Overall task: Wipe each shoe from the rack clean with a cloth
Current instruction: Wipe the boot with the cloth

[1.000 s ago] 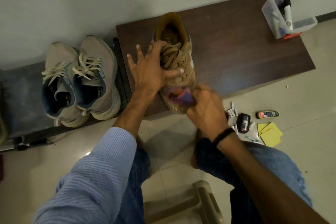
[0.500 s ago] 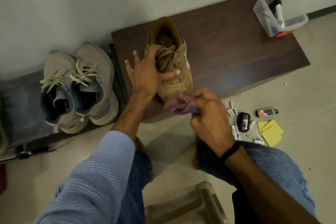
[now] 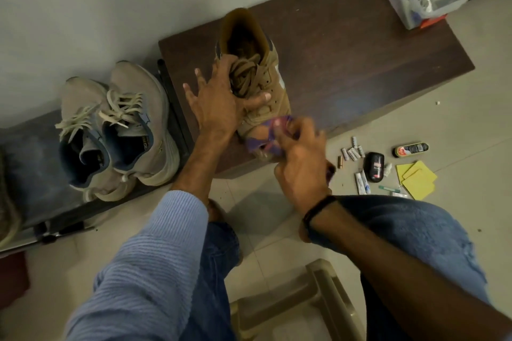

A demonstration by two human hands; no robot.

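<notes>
Stool (image 3: 304, 296) of pale plastic stands nearest, between the person's knees, on the tiled floor (image 3: 277, 219). Right hand (image 3: 302, 166), fingers (image 3: 307, 133) curled tight on a purple cloth (image 3: 264, 141), presses it to the toe of the tan shoe (image 3: 263, 77). Left hand (image 3: 221, 105) lies over the laces, fingers spread and straight, thumb across the upper, pinning the shoe down. Shoe rests on the desk (image 3: 360, 63), toe at its near edge; it looks light, soft in the napped upper and firm in the sole, so best steadied at midfoot or heel collar. Desk top is dark, smooth wood, probably slippery under the sole. At left, a grey pair (image 3: 119, 124) waits on the rack (image 3: 36, 169). A clear box (image 3: 401, 0) stands at the desk's far corner.
</notes>
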